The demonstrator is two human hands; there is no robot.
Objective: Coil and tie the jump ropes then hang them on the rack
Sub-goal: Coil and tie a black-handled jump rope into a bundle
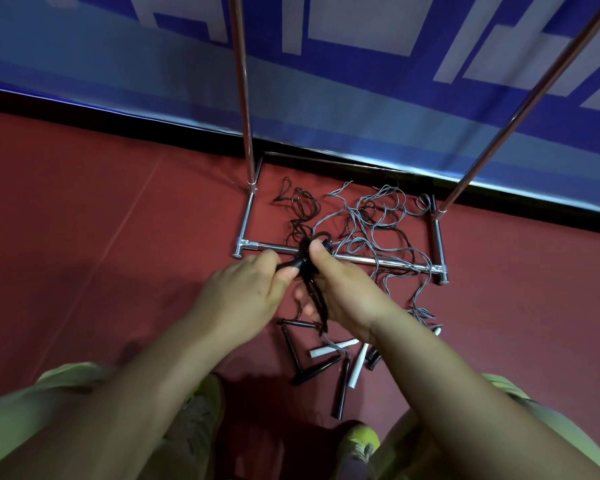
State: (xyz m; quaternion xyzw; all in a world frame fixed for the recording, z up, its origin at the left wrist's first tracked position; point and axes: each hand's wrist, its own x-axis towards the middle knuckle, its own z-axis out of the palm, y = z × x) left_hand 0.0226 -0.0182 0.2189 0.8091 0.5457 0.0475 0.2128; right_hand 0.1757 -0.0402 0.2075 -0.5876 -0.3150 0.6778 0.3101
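**Black rope bundled over a red floor, rack base beyond**

A dark red floor (101, 209) fills the lower view and meets a blue banner (361, 109) with pale block shapes along a black strip. The chrome rack (244, 98) stands against it, its base bars framing tangled grey ropes (378, 216) and dark cord. The left hand (246, 289) pinches a black handle (288, 264); the right hand (343, 289) is curled round the coiled black rope (317, 299), thumb pressed on top. Both hands hover above the near base bar. Loose black and white handles (329, 351) lie on the floor by the person's yellow-green shoes (361, 441).
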